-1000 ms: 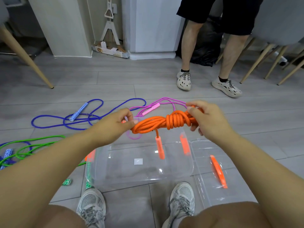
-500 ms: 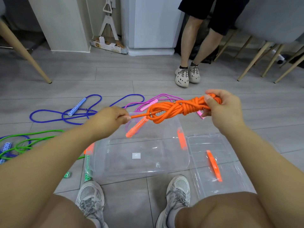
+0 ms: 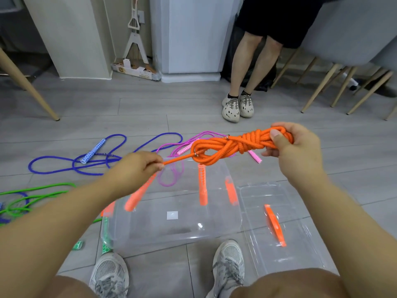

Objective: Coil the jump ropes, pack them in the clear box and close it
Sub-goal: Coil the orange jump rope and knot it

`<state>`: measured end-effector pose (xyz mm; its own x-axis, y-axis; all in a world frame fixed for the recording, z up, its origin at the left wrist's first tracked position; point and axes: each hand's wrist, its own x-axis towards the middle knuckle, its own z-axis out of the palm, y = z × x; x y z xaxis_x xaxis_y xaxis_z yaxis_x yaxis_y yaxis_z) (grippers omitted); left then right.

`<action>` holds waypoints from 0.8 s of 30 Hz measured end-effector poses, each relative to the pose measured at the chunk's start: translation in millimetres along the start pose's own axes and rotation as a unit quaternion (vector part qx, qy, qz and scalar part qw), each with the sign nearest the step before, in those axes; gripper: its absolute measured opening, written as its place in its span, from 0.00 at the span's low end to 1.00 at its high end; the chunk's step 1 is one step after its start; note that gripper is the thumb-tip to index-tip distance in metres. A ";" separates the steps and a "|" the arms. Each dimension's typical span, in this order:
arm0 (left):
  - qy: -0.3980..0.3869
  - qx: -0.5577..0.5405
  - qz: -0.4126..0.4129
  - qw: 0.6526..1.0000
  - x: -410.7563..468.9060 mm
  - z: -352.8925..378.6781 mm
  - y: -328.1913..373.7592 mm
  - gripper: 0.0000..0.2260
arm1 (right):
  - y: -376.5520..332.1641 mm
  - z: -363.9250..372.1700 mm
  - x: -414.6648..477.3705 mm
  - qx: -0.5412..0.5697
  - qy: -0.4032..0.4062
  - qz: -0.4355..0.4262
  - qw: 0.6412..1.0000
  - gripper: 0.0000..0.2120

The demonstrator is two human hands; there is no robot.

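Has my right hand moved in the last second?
Yes. The right hand, holding the orange jump rope, moved right, away from the clear box.

Centre: orange rope point(image 3: 232, 145). Left: blue rope point(image 3: 64, 162), white-patterned handle point(image 3: 92, 151); green rope point(image 3: 32, 192). Pink rope point(image 3: 171, 175) behind; grey floor point(image 3: 129, 108).

Counted for certain, four jump ropes: one orange rope point(image 3: 225, 147) bundled between two hands, the left hand point(image 3: 137, 168) and the right hand point(image 3: 294, 151), plus one dark blue rope point(image 3: 117, 135), one pink rope point(image 3: 169, 185) and one green rope point(image 3: 43, 187) on the floor point(image 3: 150, 108) (blue scraps at the left edge perhaps a fifth). By handles: two orange handles point(image 3: 202, 190), two pink handles point(image 3: 255, 157), one blue handle point(image 3: 92, 152), two green handles point(image 3: 77, 245). Also one clear box point(image 3: 171, 235) with two orange latches point(image 3: 231, 191), one lid point(image 3: 300, 244) with one orange grip point(image 3: 274, 224), and four shoes, two near shoes point(image 3: 109, 274) and two far shoes point(image 3: 231, 108).
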<state>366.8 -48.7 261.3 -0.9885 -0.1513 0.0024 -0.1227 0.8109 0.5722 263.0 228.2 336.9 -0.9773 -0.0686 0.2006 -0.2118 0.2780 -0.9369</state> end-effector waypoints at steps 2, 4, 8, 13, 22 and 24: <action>0.017 -0.038 0.013 0.999 6.3 1.9 10.3 0.04 | -8.4 2.6 6.6 0.043 0.016 -0.010 0.999 0.06; 0.029 -0.082 0.015 0.996 13.8 2.5 21.2 0.08 | -17.6 4.4 16.6 0.076 0.044 -0.023 0.996 0.05; 0.042 -0.161 0.017 0.986 29.6 2.2 39.4 0.07 | -31.0 2.0 40.3 0.118 0.116 -0.038 0.986 0.05; -0.007 -0.176 0.035 0.984 54.0 9.9 51.9 0.05 | -28.0 -3.8 72.2 0.147 0.198 -0.040 0.968 0.09; -0.074 -0.120 -0.001 0.990 98.9 39.8 32.7 0.04 | 103.6 21.7 131.6 0.125 0.137 0.081 0.979 0.10; -0.081 -0.112 -0.009 0.990 107.5 49.0 22.7 0.04 | 142.6 33.6 140.3 0.110 0.121 0.109 0.980 0.12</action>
<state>253.4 -18.9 234.4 -0.9897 -0.0573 -0.1313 -0.1362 0.6608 0.7381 96.0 226.0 221.8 -0.9780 0.2071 0.0259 -0.0168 0.0455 -0.9988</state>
